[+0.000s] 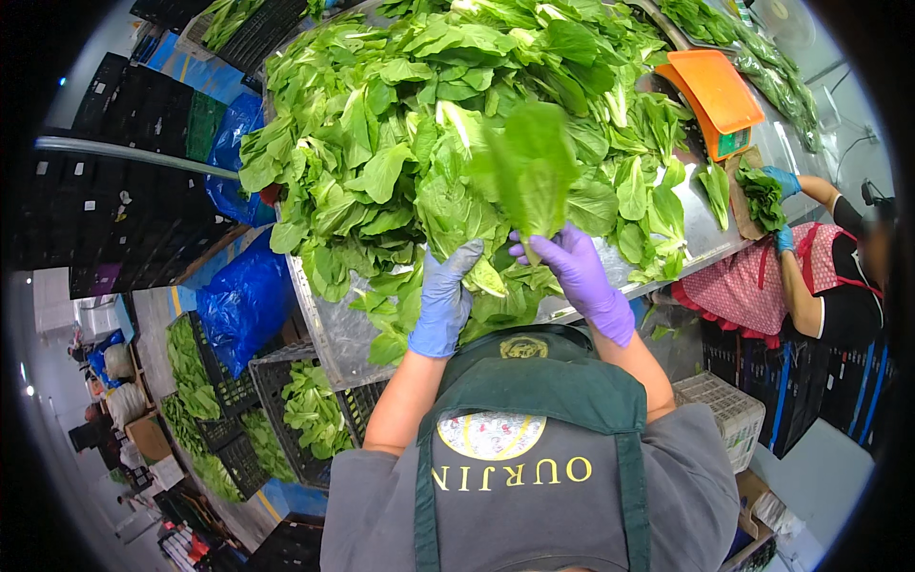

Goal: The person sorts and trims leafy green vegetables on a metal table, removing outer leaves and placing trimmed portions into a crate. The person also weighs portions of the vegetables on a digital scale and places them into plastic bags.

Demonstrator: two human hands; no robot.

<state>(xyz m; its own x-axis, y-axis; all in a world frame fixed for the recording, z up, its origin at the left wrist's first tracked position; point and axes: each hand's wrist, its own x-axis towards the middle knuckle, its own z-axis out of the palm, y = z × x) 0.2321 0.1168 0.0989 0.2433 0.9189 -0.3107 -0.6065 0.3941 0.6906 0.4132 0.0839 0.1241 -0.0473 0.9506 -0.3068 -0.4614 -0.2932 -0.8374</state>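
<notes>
My left hand (449,297), in a blue glove, is closed around the base of a leafy green head (457,204) whose leaves point away from me. In a purple glove, my right hand (575,275) pinches the stem end of a loose green leaf (536,175) between thumb and fingers. That leaf stands up and is slightly blurred. Beyond both hands a big heap of leafy greens (372,136) covers much of the metal table (343,350). More leaves lie under my hands at the table's near edge.
An orange scale (715,93) stands at the table's right. Beside it a co-worker's gloved hands (784,239) hold a bunch of greens (761,193). Black crates (268,400) with greens and a blue plastic bag (246,307) are at the left; a pale crate (722,411) sits lower right.
</notes>
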